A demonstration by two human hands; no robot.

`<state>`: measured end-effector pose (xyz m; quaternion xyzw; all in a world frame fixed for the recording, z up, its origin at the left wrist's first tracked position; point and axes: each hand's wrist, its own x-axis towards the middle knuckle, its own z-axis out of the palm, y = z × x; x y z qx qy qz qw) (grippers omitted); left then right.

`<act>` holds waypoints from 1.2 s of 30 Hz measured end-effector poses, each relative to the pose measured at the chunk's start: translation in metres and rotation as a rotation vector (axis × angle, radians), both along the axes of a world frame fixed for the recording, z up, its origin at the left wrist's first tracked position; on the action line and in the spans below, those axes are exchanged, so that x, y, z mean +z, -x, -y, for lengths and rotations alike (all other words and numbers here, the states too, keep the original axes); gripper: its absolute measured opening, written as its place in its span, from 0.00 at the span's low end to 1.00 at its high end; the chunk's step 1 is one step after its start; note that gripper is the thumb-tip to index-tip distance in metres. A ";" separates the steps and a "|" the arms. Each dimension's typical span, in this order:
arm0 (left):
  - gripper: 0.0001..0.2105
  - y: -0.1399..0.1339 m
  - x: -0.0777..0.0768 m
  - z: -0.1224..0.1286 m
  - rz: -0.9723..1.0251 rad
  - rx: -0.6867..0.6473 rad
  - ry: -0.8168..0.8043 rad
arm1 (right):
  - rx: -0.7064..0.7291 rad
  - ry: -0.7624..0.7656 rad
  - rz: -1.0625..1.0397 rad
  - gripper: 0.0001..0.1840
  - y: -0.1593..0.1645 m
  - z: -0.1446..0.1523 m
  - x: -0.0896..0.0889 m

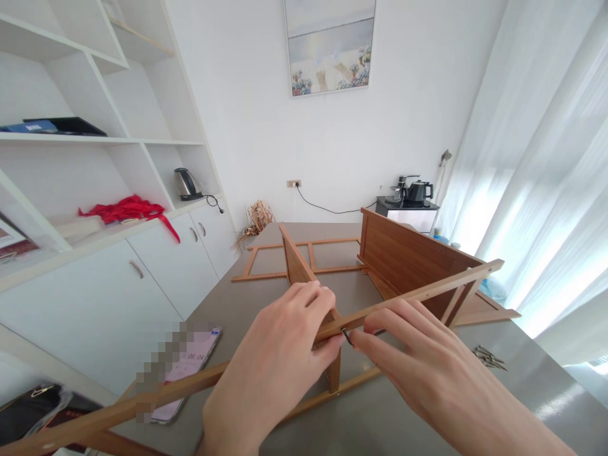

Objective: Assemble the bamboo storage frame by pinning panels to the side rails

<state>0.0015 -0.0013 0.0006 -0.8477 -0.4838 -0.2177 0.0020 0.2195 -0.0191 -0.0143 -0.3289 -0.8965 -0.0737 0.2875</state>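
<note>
A wooden frame stands on the table, its long rail [427, 290] crossing in front of me. My left hand [275, 348] is closed around this rail where it meets the narrow upright panel [298, 258]. Between the thumb and fingers of my right hand [422, 348] is a small dark hex key [347, 336]. Its tip meets the rail's side just beside my left thumb; whether it sits in a bolt head, I cannot tell. A broad wooden panel [413, 253] stands upright behind my right hand. Several metal screws [489, 356] lie to the right.
A phone [194, 361] lies on the grey table [532, 392], partly under the left end of the rail. White shelves [99, 140] with a kettle [187, 183] line the left wall. Beyond the table, a coffee maker and kettle [418, 191] stand on a small cabinet. Curtains [532, 145] hang right.
</note>
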 end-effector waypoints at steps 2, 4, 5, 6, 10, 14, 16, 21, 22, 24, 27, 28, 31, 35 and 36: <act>0.10 0.000 0.000 0.000 -0.004 0.000 0.005 | 0.019 -0.026 -0.015 0.13 0.000 0.000 0.000; 0.10 0.000 0.001 0.001 -0.007 0.001 0.001 | 0.023 -0.031 -0.018 0.14 0.000 -0.001 -0.001; 0.10 0.000 0.002 0.001 -0.009 0.000 0.000 | 0.018 -0.027 -0.016 0.15 -0.001 0.000 -0.002; 0.10 0.000 0.002 0.001 -0.010 -0.001 -0.001 | 0.012 -0.022 -0.012 0.15 -0.001 0.000 -0.002; 0.10 0.000 0.001 0.001 -0.013 -0.002 0.003 | -0.015 0.002 0.009 0.15 -0.002 0.001 -0.002; 0.10 0.000 -0.001 -0.002 -0.002 -0.003 -0.008 | -0.012 -0.020 0.014 0.16 -0.002 0.002 0.001; 0.11 0.000 -0.002 -0.003 0.000 -0.007 -0.008 | -0.007 -0.054 0.014 0.16 0.000 0.001 0.001; 0.10 0.000 -0.002 0.000 0.004 0.005 -0.004 | 0.003 -0.125 0.016 0.17 0.002 0.001 0.000; 0.10 0.000 -0.002 0.000 0.006 0.003 -0.002 | 0.008 -0.132 0.014 0.17 0.003 0.001 0.000; 0.10 -0.001 -0.002 0.001 0.010 -0.002 0.001 | 0.016 -0.146 0.013 0.17 0.003 0.002 0.001; 0.10 -0.002 -0.001 0.000 0.012 -0.010 0.000 | 0.012 -0.151 0.024 0.17 0.002 0.003 0.002; 0.10 -0.001 -0.001 0.000 0.011 -0.011 -0.002 | 0.006 -0.148 0.026 0.17 0.002 0.003 0.002; 0.09 0.000 0.002 0.001 0.007 -0.010 -0.006 | -0.009 -0.141 0.023 0.18 0.002 0.003 0.002; 0.09 0.000 0.004 0.002 -0.005 -0.008 -0.006 | 0.003 -0.134 0.010 0.17 0.002 0.001 0.002; 0.09 0.000 0.004 0.002 -0.006 -0.008 -0.007 | 0.001 -0.128 0.003 0.17 0.001 0.001 0.002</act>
